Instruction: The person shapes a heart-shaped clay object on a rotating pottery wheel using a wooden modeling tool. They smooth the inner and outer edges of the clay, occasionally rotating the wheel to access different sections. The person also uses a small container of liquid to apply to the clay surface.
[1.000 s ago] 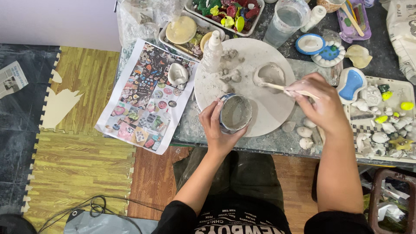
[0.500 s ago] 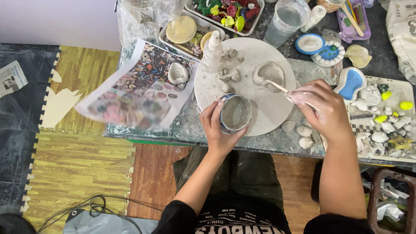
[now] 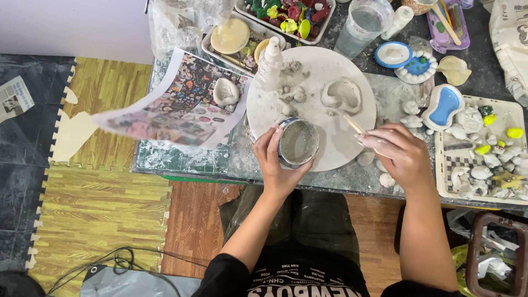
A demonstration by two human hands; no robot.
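Item one: small cup [image 3: 298, 143] of grey slip, at the near edge of the round white board [image 3: 330, 66]. My left hand [image 3: 278, 165] has its fingers wrapped round the cup's side, tilting the mouth up toward me, likely so the brush can reach in.

Item two: thin wooden-handled brush [image 3: 352, 124], pinched in the fingers of my right hand [image 3: 399, 154], tip aimed at the hollow heart-shaped clay piece [image 3: 342, 94] on the board, well within reach.

Item three: loose clay lumps [image 3: 291, 91] and a spray bottle [image 3: 270, 63] on the board's far left.

Surface: glass-topped, dusted grey. Left, a printed reference sheet [image 3: 176, 107], its edge lifted and blurred. Right, a tray [image 3: 440, 159] of white and yellow figures; blue-glazed dishes [image 3: 444, 104] beside it. Far edge, a tray of coloured pieces [image 3: 286, 14].

Room: wood-pattern foam mats [image 3: 88, 209] on the floor, cable [image 3: 110, 261] near my knees.
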